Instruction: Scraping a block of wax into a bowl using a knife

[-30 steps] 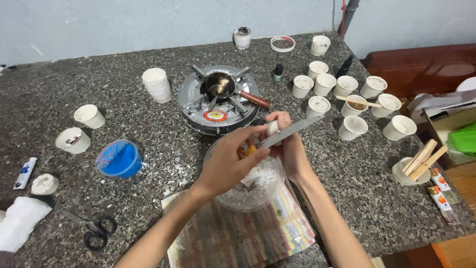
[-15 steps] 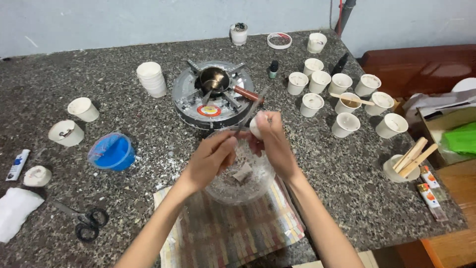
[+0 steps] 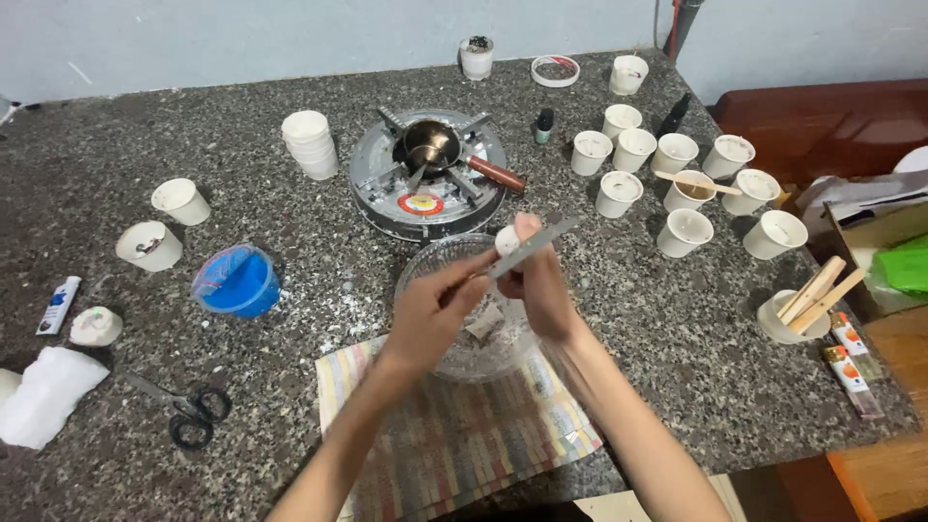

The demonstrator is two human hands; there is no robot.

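- Speckled granite countertop point(image 3: 677, 329) takes up basically the whole view, with a striped cloth point(image 3: 454, 435) laid at the near edge.
- Sitting in the middle is a round gas burner point(image 3: 425, 179) with a small dark pot point(image 3: 432, 145) on top, its wooden handle sticking out to the right.
- A clear glass bowl point(image 3: 425, 271) stands on the cloth's far edge with pale shavings inside, right under both hands.
- Left side has a blue plastic cup point(image 3: 237, 282), black scissors point(image 3: 188, 411), a white cloth wad point(image 3: 43, 396) and a stack of white cups point(image 3: 309, 143); a cluster of white cups point(image 3: 677, 174) sits on the right.
- The left hand point(image 3: 425, 319) has its fingers curled around the handle end of a flat knife point(image 3: 532, 246), blade angled up and to the right.
- The right hand point(image 3: 539, 285) is pinching a small white chunk point(image 3: 507, 239) between thumb and fingertips — it's held over the bowl, touching the blade.
- Risk as I see it: the blade runs right beside the pinching fingertips, so a slip on that small waxy-looking chunk could nick a finger. Chips could also fly past the rim onto the cloth — the chunk sits near the bowl's far edge, not over its centre.
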